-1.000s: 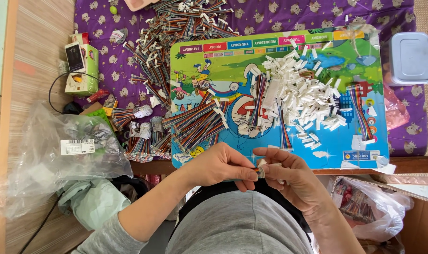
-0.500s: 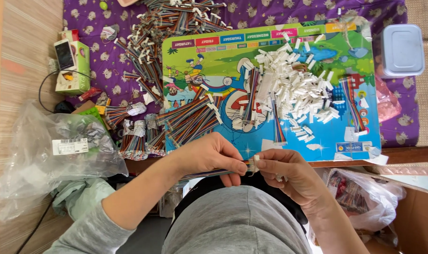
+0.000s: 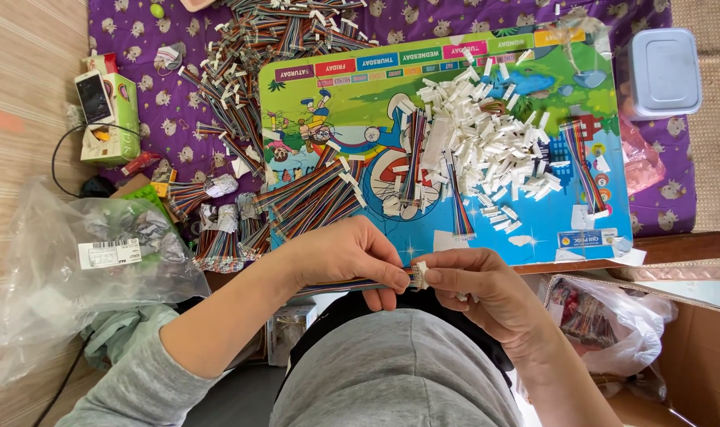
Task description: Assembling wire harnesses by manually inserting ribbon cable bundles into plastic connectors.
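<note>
Two hands are showing, the left hand [image 3: 340,257] and the right hand [image 3: 478,292], and between them they are pinching one multicoloured ribbon cable [image 3: 352,285] and one white connector housing [image 3: 420,275]. One cartoon board [image 3: 360,87] is lying on one purple cloth [image 3: 684,198], carrying one heap of white housings [image 3: 494,150] too numerous to count. Also lying about are one lidded plastic box [image 3: 659,73], one phone [image 3: 93,97], one green carton [image 3: 115,130] and one clear plastic bag [image 3: 67,269].

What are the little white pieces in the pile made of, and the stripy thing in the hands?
The little white pieces look like hard plastic: smooth, bright and all one boxy shape. The stripy thing, gripped by the left hand with the right hand at its end, seems to be thin wires in coloured, probably soft plastic coating.
</note>
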